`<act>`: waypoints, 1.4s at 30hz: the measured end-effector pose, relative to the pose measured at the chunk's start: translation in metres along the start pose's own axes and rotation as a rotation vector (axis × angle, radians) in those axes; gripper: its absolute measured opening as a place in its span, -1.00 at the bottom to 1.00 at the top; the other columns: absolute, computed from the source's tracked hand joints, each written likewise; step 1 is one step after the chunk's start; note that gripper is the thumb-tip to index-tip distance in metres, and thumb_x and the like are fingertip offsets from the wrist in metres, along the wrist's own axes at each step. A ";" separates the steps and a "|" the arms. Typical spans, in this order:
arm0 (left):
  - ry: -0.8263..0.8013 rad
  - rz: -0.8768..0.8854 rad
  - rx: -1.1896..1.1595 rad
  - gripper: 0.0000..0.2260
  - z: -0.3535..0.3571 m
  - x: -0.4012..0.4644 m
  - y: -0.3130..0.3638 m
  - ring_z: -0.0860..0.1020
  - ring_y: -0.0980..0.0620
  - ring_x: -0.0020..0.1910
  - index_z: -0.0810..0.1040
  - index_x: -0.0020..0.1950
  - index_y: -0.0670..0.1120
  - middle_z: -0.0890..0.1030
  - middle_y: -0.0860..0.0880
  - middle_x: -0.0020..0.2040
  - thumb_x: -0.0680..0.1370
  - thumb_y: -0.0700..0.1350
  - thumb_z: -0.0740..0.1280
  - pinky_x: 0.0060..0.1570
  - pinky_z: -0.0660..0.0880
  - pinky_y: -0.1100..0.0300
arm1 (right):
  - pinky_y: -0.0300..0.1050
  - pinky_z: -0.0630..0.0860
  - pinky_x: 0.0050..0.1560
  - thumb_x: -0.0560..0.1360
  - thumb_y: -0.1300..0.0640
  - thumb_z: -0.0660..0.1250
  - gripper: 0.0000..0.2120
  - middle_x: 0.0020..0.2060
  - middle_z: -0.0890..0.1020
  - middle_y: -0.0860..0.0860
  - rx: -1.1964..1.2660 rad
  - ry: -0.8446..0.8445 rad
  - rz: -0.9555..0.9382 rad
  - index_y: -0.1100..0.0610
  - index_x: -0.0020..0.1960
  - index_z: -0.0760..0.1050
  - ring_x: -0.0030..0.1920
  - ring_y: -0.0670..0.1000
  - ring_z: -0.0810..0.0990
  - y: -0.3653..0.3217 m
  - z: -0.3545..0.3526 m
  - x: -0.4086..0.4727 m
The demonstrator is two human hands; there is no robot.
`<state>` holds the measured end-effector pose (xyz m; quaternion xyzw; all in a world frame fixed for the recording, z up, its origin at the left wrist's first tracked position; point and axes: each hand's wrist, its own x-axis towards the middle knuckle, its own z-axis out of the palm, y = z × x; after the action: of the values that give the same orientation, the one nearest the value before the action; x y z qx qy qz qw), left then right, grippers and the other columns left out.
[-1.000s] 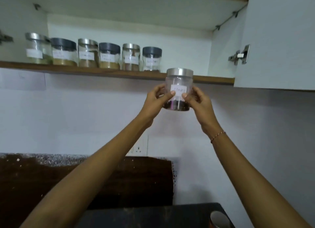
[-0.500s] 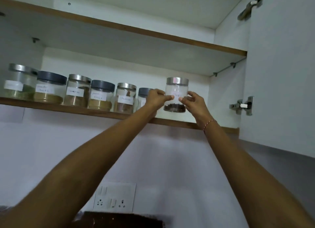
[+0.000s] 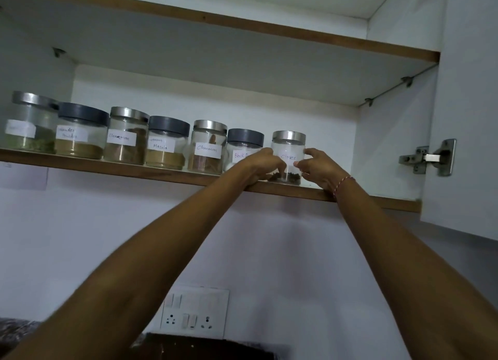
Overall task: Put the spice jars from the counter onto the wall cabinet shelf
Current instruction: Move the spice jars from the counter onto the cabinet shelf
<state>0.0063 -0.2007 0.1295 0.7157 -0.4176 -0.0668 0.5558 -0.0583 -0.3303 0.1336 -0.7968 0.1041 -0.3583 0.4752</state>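
A clear cloves jar point(image 3: 288, 155) with a silver lid and a white label stands on the wall cabinet shelf point(image 3: 161, 175), at the right end of a row of several labelled spice jars. My left hand point(image 3: 260, 167) touches its left side low down. My right hand point(image 3: 318, 168) is at its right side with fingers curled around it. The black pepper jar point(image 3: 244, 146) with a dark lid stands just left, partly hidden by my left hand. Further left are a cinnamon jar point(image 3: 208, 148) and a garam masala jar point(image 3: 165, 145).
The open cabinet door point(image 3: 469, 117) with its metal hinge point(image 3: 428, 157) hangs at the right. An upper shelf point(image 3: 242, 25) spans above the jars. A wall socket panel point(image 3: 194, 309) sits below, and a dark counter edge shows at the bottom. Shelf space lies right of the cloves jar.
Both hands lifted the cloves jar from chest height up to the shelf and set it down beside the black pepper jar. The view tilted upward.
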 end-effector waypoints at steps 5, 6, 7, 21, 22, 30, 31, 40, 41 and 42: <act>0.193 0.027 0.349 -0.75 0.005 -0.008 0.002 0.52 -0.06 -0.11 0.45 0.16 -0.26 0.55 -0.16 -0.02 0.49 -0.29 0.25 -0.16 0.43 0.17 | 0.10 0.39 0.31 0.51 0.37 0.21 -0.50 0.30 0.40 0.26 -0.054 0.039 0.007 0.25 0.43 0.19 0.13 0.15 0.48 0.001 0.002 -0.002; 0.271 0.044 0.424 -0.78 0.006 -0.011 0.001 0.55 -0.11 -0.04 0.48 0.13 -0.27 0.57 -0.19 0.04 0.50 -0.27 0.24 -0.12 0.44 0.14 | 0.03 0.40 0.29 0.51 0.38 0.19 -0.50 0.32 0.38 0.25 -0.091 0.089 -0.016 0.25 0.43 0.19 0.19 0.16 0.47 0.001 0.000 -0.005; 0.370 0.071 0.480 -0.80 0.008 -0.015 -0.001 0.56 -0.14 0.01 0.50 0.09 -0.27 0.58 -0.21 0.06 0.50 -0.25 0.24 -0.09 0.46 0.11 | -0.05 0.41 0.24 0.51 0.38 0.15 -0.51 0.34 0.38 0.24 -0.152 0.163 -0.060 0.24 0.43 0.21 0.24 0.17 0.45 0.001 -0.001 -0.010; 0.435 0.456 0.529 -0.49 0.136 -0.157 -0.142 -0.02 -0.10 0.54 0.04 0.52 -0.17 0.06 -0.15 0.55 0.61 -0.08 0.10 0.50 -0.05 0.04 | 0.06 0.15 0.47 0.56 0.11 0.18 -0.55 0.48 0.17 0.21 -0.808 0.526 -0.394 0.19 0.42 0.27 0.50 0.19 0.12 0.140 0.044 -0.209; 0.383 0.403 0.502 -0.49 0.148 -0.172 -0.159 -0.03 -0.08 0.55 0.03 0.52 -0.16 0.05 -0.13 0.55 0.61 -0.08 0.10 0.50 -0.06 0.06 | 0.08 0.16 0.47 0.55 0.09 0.19 -0.55 0.48 0.18 0.21 -0.814 0.499 -0.347 0.18 0.42 0.27 0.49 0.19 0.13 0.158 0.044 -0.230; -0.057 0.236 0.434 -0.47 0.252 -0.316 -0.256 -0.04 -0.06 0.55 0.02 0.53 -0.13 0.02 -0.12 0.56 0.62 -0.02 0.11 0.50 -0.07 0.05 | 0.12 0.18 0.43 0.52 0.05 0.25 -0.53 0.46 0.22 0.19 -0.919 0.422 0.031 0.15 0.40 0.31 0.47 0.19 0.19 0.257 0.015 -0.414; -0.114 0.217 0.378 -0.48 0.265 -0.335 -0.263 -0.04 -0.06 0.55 0.03 0.52 -0.14 0.03 -0.13 0.55 0.62 -0.05 0.12 0.50 -0.07 0.06 | 0.14 0.20 0.43 0.52 0.08 0.26 -0.53 0.46 0.21 0.21 -0.933 0.418 0.077 0.17 0.39 0.31 0.47 0.21 0.19 0.266 0.009 -0.437; -0.883 0.022 0.085 -0.49 0.354 -0.479 -0.298 0.20 -0.04 0.49 0.10 0.52 -0.09 0.22 -0.11 0.51 0.60 -0.06 0.17 0.46 0.19 0.05 | 0.04 0.10 0.45 0.41 -0.16 0.34 -0.25 0.52 0.01 0.13 -0.924 0.118 0.540 0.08 0.47 0.15 0.52 0.12 0.00 0.301 -0.027 -0.648; -0.982 0.003 0.066 -0.50 0.359 -0.488 -0.302 0.27 -0.05 0.46 0.14 0.50 -0.10 0.29 -0.12 0.47 0.59 -0.11 0.20 0.42 0.23 0.12 | 0.03 0.12 0.45 0.39 -0.18 0.35 -0.21 0.52 -0.02 0.10 -0.905 0.063 0.609 0.04 0.49 0.10 0.52 0.11 -0.02 0.304 -0.030 -0.665; -1.048 -0.013 0.046 -0.48 0.363 -0.495 -0.306 0.31 -0.05 0.43 0.16 0.50 -0.09 0.33 -0.12 0.45 0.57 -0.17 0.24 0.38 0.25 0.19 | 0.03 0.16 0.44 0.37 -0.19 0.37 -0.17 0.53 -0.04 0.07 -0.869 0.021 0.681 0.01 0.49 0.06 0.52 0.10 -0.01 0.306 -0.034 -0.678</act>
<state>-0.3544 -0.1266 -0.4492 0.6010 -0.6364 -0.4102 0.2559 -0.5164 -0.1714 -0.4315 -0.8373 0.4991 -0.1165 0.1904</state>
